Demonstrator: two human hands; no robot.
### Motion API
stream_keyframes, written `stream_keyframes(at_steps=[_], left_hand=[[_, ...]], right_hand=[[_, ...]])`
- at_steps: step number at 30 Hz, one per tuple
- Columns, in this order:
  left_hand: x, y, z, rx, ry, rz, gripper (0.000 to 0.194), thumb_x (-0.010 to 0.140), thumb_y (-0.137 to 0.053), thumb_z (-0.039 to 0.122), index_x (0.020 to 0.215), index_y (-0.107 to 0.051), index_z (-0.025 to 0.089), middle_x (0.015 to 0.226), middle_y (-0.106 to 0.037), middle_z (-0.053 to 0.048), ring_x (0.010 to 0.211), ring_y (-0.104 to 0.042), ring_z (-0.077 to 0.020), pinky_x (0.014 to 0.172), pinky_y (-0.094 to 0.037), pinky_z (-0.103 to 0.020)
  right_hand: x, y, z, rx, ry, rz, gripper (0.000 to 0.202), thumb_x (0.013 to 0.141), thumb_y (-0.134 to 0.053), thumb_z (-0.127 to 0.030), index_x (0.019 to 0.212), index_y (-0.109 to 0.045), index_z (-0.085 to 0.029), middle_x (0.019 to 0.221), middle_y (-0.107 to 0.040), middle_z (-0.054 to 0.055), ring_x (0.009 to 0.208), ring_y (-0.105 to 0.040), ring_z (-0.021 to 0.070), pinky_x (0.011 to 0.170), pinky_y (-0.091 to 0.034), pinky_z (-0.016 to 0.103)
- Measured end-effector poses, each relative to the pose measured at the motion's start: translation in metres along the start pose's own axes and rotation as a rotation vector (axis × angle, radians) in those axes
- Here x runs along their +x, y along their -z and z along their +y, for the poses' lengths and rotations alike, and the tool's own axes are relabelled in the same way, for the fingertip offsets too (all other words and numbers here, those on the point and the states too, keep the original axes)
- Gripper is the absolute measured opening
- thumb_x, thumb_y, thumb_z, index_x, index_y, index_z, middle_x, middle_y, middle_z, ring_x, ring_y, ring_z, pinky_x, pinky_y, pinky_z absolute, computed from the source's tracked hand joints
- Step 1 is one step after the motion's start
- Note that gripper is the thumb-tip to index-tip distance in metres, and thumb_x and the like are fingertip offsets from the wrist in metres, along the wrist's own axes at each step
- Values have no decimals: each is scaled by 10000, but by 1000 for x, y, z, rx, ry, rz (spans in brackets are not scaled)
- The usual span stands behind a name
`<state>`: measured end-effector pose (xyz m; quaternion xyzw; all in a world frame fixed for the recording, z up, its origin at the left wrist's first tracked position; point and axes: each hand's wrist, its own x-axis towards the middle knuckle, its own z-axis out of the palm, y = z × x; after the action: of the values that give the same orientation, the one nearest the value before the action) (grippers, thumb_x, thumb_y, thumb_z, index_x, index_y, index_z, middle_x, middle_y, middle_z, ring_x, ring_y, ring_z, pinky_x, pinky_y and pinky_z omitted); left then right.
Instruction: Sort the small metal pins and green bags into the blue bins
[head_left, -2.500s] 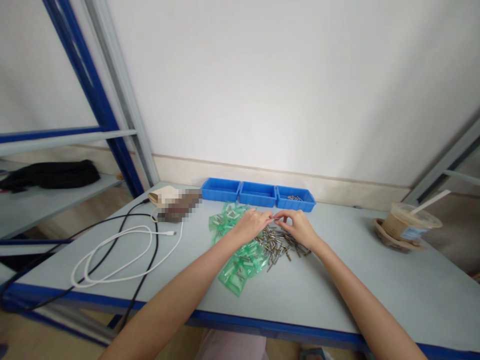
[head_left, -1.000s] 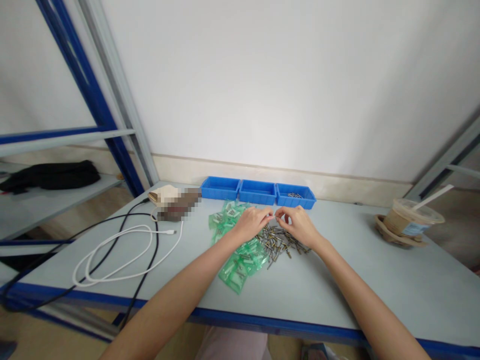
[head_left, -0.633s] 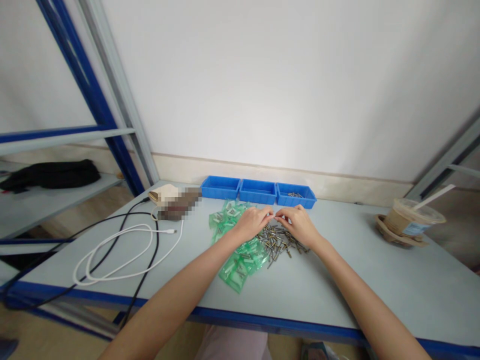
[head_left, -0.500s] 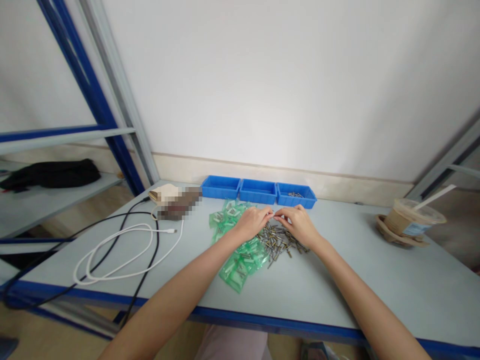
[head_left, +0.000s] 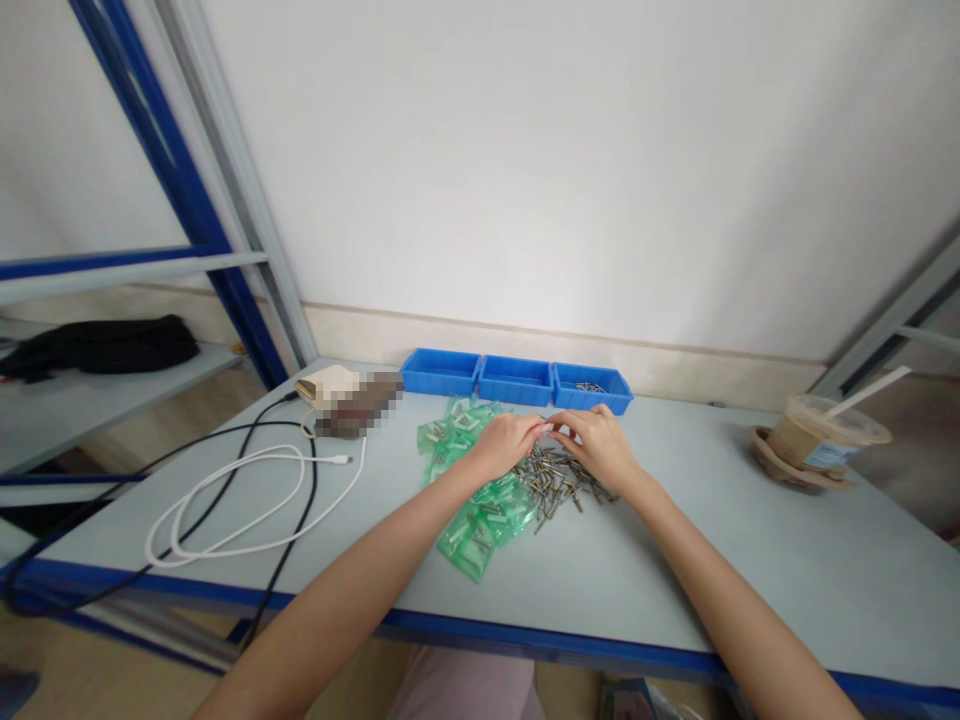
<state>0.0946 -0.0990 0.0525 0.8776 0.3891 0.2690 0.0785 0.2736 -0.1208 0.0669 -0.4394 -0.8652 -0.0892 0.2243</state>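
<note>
My left hand (head_left: 508,445) and my right hand (head_left: 596,447) meet fingertip to fingertip above the middle of the table. The fingers of both are pinched together, and what lies between them is too small to make out. Below and around my right hand spreads a pile of small metal pins or screws (head_left: 553,485), some with a brassy tint. Under my left hand and wrist lies a heap of green plastic bags (head_left: 469,540) with small metal and white pieces inside.
Three blue bins stand along the wall; the right bin (head_left: 600,402) holds some small metal pieces beside the middle bin (head_left: 516,388) and left bin (head_left: 441,380). A white cable (head_left: 217,553) and black cable lie left. A drink cup (head_left: 825,440) sits far right.
Both hands stay at nearly the same place, with only a slight shift of the fingertips. The pile, bags and bins look unchanged.
</note>
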Motion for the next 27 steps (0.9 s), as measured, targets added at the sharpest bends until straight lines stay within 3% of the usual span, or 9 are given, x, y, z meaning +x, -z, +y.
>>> stream_keyframes(at_steps=[5, 11, 18, 24, 27], left_hand=[[0, -2, -1, -51, 17, 19, 367, 922, -341, 329, 686, -572, 170, 542, -566, 24, 560, -544, -116, 580, -344, -207], [0, -3, -4, -121, 47, 39, 228, 884, -424, 374, 960, -549, 199, 576, -584, 46, 578, -562, -130, 575, -353, -207], [-1, -2, -2, -74, 29, 22, 260, 899, -397, 358, 829, -581, 187, 578, -579, 28, 576, -551, -129, 564, -332, -203], [0, -3, -3, -60, 40, 48, 229, 878, -444, 381, 930, -564, 193, 596, -589, 34, 581, -557, -132, 562, -336, -202], [0, -2, -2, -42, 16, 31, 229, 896, -414, 331, 842, -583, 186, 584, -584, 28, 572, -551, -127, 561, -329, -203]], right_hand=[[0, -2, -3, 26, -14, 31, 167, 883, -449, -278, 896, -598, -203, 851, -686, 18, 693, -579, 138, 710, -240, 293], [0, 4, -4, 84, -38, 12, 200, 887, -423, -253, 917, -615, -202, 874, -679, 30, 717, -571, 145, 693, -240, 290], [0, 4, -3, 98, -44, -10, 224, 891, -427, -290, 945, -631, -216, 852, -678, 34, 747, -574, 160, 689, -243, 291], [0, 2, -1, 102, -37, -31, 264, 907, -380, -238, 932, -642, -215, 872, -684, 40, 786, -588, 163, 687, -250, 290], [0, 1, 0, 113, -50, -33, 255, 906, -382, -240, 1011, -615, -227, 888, -687, 36, 798, -595, 162, 705, -262, 291]])
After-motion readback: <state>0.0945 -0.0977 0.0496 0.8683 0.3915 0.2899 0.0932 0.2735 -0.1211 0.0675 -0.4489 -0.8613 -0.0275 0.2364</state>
